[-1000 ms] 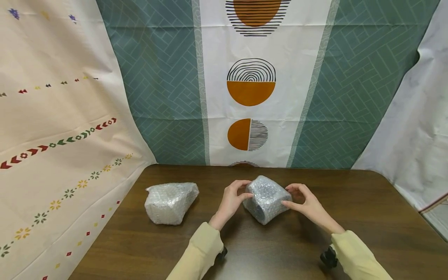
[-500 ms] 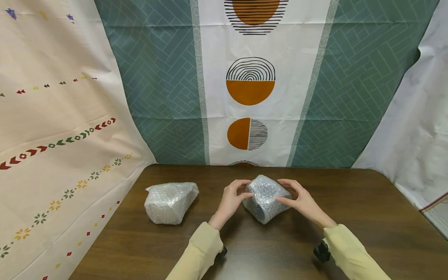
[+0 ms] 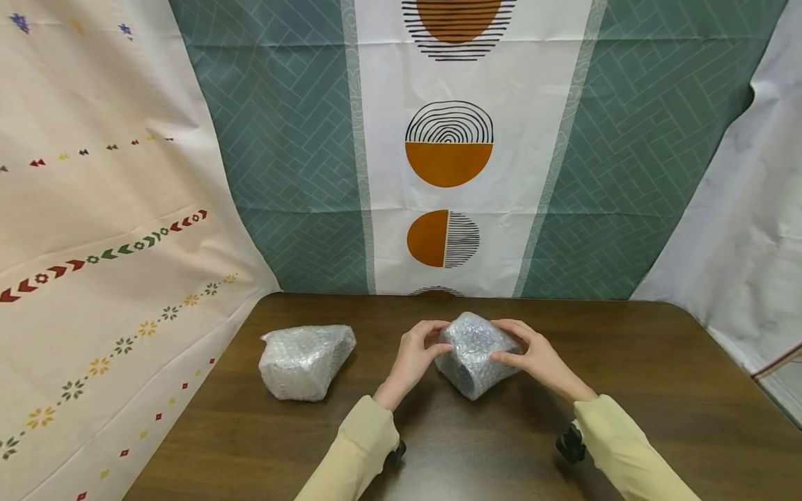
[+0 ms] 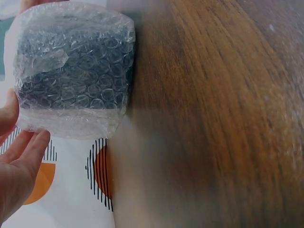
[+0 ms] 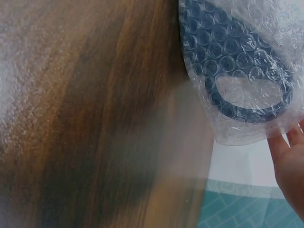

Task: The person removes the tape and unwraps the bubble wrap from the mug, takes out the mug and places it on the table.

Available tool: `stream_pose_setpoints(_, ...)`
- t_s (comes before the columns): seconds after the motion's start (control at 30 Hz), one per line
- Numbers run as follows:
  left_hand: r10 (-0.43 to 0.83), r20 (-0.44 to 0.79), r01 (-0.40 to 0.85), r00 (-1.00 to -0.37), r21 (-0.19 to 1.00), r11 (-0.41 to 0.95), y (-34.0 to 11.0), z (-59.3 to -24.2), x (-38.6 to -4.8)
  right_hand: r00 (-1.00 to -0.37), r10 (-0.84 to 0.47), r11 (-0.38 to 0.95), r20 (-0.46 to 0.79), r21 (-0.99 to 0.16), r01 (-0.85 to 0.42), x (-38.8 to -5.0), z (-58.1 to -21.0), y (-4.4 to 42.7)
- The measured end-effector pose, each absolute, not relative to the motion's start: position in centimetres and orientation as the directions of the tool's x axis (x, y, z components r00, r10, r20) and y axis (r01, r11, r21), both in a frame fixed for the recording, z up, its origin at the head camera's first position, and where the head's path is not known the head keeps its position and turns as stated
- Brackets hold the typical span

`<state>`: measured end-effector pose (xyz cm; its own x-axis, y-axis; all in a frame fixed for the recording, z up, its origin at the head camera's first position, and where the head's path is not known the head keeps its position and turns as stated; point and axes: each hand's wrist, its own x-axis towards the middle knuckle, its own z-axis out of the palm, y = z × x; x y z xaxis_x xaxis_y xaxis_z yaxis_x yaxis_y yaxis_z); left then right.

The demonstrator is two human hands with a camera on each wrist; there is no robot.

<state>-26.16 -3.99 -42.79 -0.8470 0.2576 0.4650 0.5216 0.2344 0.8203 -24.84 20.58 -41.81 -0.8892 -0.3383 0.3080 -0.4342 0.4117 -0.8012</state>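
A bubble-wrapped mug (image 3: pixel 474 351) sits on the table between my hands in the head view. Its dark blue body shows through the wrap (image 4: pixel 76 71) in the left wrist view, and the right wrist view shows a dark loop like a handle (image 5: pixel 249 114). My left hand (image 3: pixel 413 358) pinches its left side, thumb in front and fingers toward the back. On the right side, my right hand (image 3: pixel 541 358) holds the wrap between thumb and fingers. Some fingertips are hidden behind the bundle.
Another bubble-wrapped bundle (image 3: pixel 305 363) lies to the left on the brown wooden table (image 3: pixel 250 445); its contents are not clear. Patterned cloths hang behind the table (image 3: pixel 301 174) and along its left side (image 3: pixel 94 292). A white cloth (image 3: pixel 752 229) hangs at the right.
My right hand has shifted left, farther over the wrapped mug's right side, its thumb now on the front face. The left hand and both bundles look unmoved.
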Motion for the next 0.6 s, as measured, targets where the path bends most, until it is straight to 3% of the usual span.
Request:
stream_pose_setpoints(0.27, 0.250, 0.455, 0.512, -0.855, 0.817, 0.266, -4.1, -42.6, -25.9, -0.897, -0.336, 0.391, 0.287, -0.824, -0.410, -24.9, -41.8, 20.6)
stream_pose_setpoints(0.6, 0.220, 0.503, 0.544, -0.836, 0.811, 0.216, -4.5, -42.5, -25.6, -0.897, -0.350, 0.371, 0.270, -0.839, -0.397, -23.0, -39.0, 19.4)
